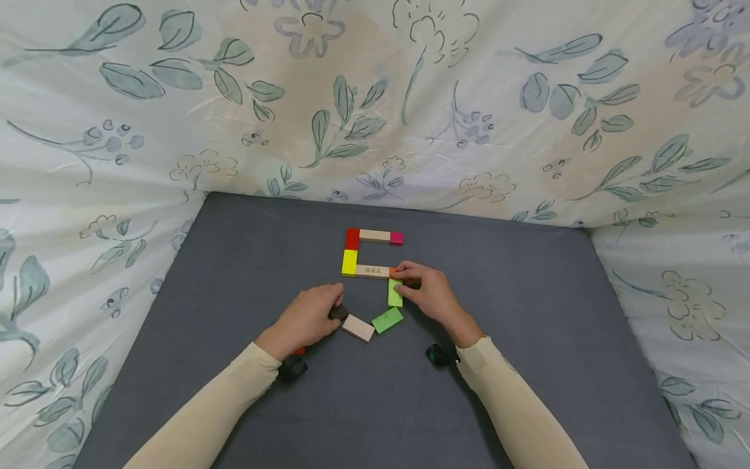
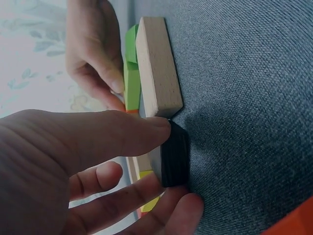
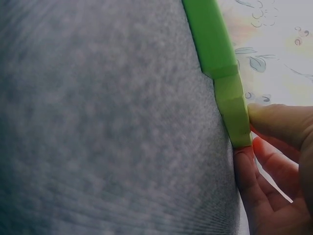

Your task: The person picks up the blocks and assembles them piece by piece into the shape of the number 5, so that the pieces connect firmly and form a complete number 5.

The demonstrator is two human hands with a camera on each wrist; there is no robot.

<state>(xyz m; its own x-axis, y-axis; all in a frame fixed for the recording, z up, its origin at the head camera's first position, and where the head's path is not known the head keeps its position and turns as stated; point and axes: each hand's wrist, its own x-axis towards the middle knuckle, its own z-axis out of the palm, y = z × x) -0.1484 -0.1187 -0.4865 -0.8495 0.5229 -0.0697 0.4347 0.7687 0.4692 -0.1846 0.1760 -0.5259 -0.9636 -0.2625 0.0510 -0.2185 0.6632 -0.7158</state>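
My left hand point(image 1: 306, 316) pinches a small black block point(image 2: 176, 155) between thumb and fingers, low against the cloth. Its end meets a plain wooden block point(image 1: 358, 328), which touches a green block point(image 1: 387, 320). My right hand point(image 1: 430, 291) holds the light green block point(image 1: 395, 293), thumb against its side. The right fingertips lie over an orange block point(image 1: 393, 272) and partly hide it. From there a wooden block with printed characters point(image 1: 372, 271) runs left to a yellow block point(image 1: 349, 262). A red block point(image 1: 352, 238), another wooden block point(image 1: 375, 236) and a pink block point(image 1: 396, 238) continue the line.
Part of an orange-red block point(image 1: 299, 350) shows beneath my left wrist. Dark wrist cameras point(image 1: 293, 369) hang under both wrists. Dark grey cloth point(image 1: 515, 293) covers the table, and a floral curtain point(image 1: 375, 98) surrounds its back and sides.
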